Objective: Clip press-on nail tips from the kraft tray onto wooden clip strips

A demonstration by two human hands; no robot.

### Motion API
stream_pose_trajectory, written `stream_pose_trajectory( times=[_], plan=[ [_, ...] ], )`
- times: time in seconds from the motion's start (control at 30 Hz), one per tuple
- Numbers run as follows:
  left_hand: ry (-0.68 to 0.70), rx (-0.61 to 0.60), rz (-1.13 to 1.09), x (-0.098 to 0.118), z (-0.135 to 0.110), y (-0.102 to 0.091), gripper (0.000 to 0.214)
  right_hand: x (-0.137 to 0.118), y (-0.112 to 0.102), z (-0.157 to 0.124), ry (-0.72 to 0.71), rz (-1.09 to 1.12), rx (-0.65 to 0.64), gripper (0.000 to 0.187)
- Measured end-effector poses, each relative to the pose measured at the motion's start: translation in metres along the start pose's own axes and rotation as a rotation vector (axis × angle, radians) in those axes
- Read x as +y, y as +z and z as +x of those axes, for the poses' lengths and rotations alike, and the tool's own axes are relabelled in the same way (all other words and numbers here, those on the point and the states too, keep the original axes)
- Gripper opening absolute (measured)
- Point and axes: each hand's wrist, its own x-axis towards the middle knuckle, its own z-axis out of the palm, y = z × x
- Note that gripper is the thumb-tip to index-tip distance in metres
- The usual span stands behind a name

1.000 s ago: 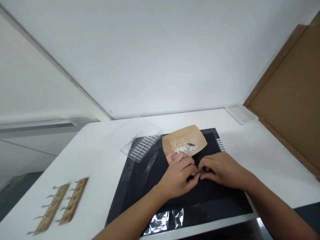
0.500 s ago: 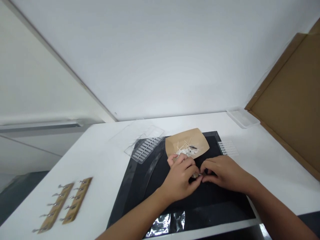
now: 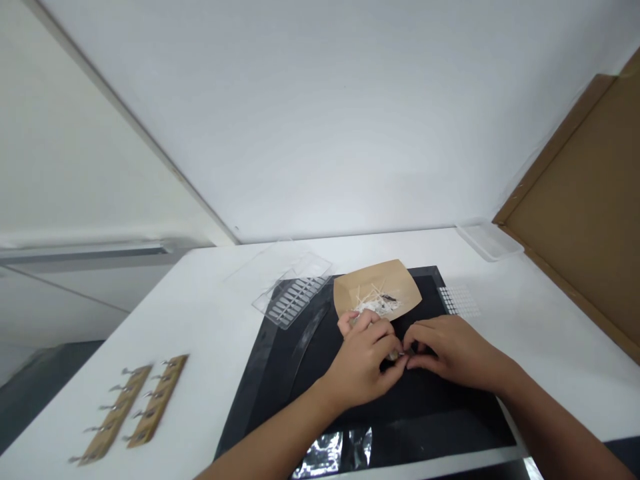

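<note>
At lower centre, the left hand [image 3: 367,360] clamped a small, pale, half-hidden piece [image 3: 393,357]; whether the right hand [image 3: 447,348] gripped it, I couldn't tell. Slackened fingers risked dropping it onto the flat black mat [image 3: 430,417].

The counter [image 3: 205,320] was white, its far edge running along the wall. A black mat [image 3: 450,413] lay by the front edge, shiny in patches at its near side. Close to the left edge I saw two wooden strips [image 3: 117,413], side by side and just apart, each with a row of metal pieces jutting leftward. Towards the far left corner lay clear plastic sheets [image 3: 305,267], overlapping the mat. Beside the mat's right side sat a white-patterned sheet [image 3: 463,301], and near the far right corner, a shallow translucent tray [image 3: 490,241].
</note>
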Motion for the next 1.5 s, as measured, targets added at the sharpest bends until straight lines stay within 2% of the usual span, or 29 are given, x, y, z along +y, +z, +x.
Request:
stream_pose_trajectory(
  times=[0.23,0.53,0.93,1.23,1.5],
  plan=[
    [-0.029,-0.003,0.026,-0.0009,-0.0006,0.0003,0.018,-0.0003,0.0003,0.0003,0.009,-0.002,-0.001,0.014],
    [0.0,-0.002,-0.01,-0.0022,0.0,0.001,0.016,-0.0012,0.0002,-0.0007,0.006,-0.021,-0.003,0.014],
    [-0.016,-0.073,-0.019,-0.0033,0.0015,-0.0026,0.014,-0.0011,0.0001,-0.0016,-0.012,-0.047,-0.013,0.01],
    [-0.057,-0.096,-0.004,-0.0016,0.0033,-0.002,0.011,-0.0006,0.0005,0.0007,0.0,-0.042,0.015,0.015],
    [-0.039,-0.067,0.009,-0.0023,0.0043,-0.0003,0.012,-0.0004,0.0006,0.0007,-0.001,-0.018,0.008,0.012]
  ],
)
